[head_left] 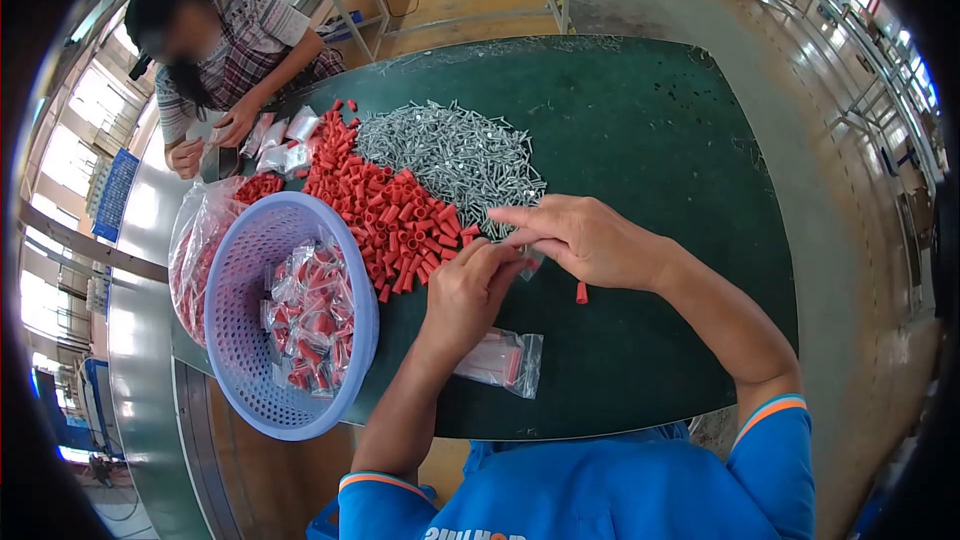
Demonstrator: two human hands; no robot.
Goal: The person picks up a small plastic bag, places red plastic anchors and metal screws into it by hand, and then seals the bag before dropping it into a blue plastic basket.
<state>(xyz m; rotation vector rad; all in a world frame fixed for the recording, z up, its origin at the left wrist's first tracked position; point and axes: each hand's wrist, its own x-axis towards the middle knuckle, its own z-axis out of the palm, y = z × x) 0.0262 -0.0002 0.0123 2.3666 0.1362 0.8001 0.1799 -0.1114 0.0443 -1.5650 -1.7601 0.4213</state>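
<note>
My left hand [463,292] is closed on a small clear plastic bag [533,262], with a bit of red showing by its fingertips. Just above it my right hand [590,238] reaches across, index finger and thumb stretched out and apart; its other fingers are partly hidden. Beyond the fingertips lie a heap of red cone-shaped caps [395,215] and a pile of silver screws [450,150]. One loose red cap [582,293] sits below my right hand. Near my left wrist rests a clear bag of flat packets [500,360].
A lilac perforated basket [365,325] with filled bags stands at the left edge of the green table [640,120]. Behind it is a large plastic bag [190,250] of red caps. A co-worker [240,50] sits at the far left, hands by several small bags [283,145].
</note>
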